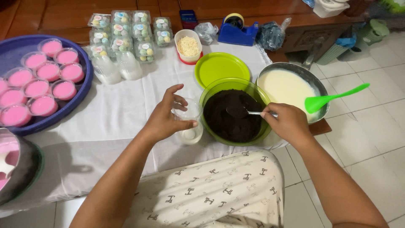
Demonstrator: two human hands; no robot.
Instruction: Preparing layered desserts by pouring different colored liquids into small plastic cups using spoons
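Head view: our left hand [164,116] grips a clear cup [189,122] beside the green bowl [211,95]; our right hand [287,122] pinches a spoon [240,111] over dark crumbs [230,122]. Round-labelled clear packs [126,33] sit behind.

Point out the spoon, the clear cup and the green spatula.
spoon [238,111]: head view, on its bowl over the dark crumbs.
clear cup [190,134]: head view, on its lower wall.
green spatula [317,102]: head view, on its blade.
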